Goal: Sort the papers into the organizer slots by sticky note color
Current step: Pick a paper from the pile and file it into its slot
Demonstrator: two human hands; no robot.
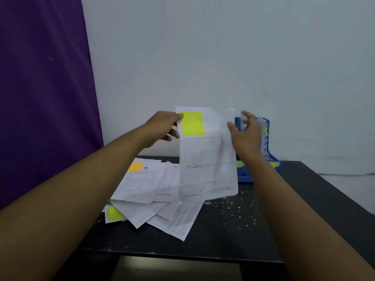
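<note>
left hand (pixel 162 126) pinching the top corner of a sheet (pixel 207 159) with a yellow sticky note (pixel 192 123), held up just left of the blue organizer (pixel 246 176), right hand (pixel 246 134) in front of the organizer, honestly can't tell if it's gripping anything, messy paper pile (pixel 154 189) on the table (pixel 263 230) further left of the organizer

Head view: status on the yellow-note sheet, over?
Left hand pinches yellow-note sheet, raised. Right hand at its edge, hold unclear. Blue organizer behind, nothing seen blocking.

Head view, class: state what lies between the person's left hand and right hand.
In the head view, a white printed paper sheet bearing a yellow sticky note hangs between left hand and right hand.
</note>
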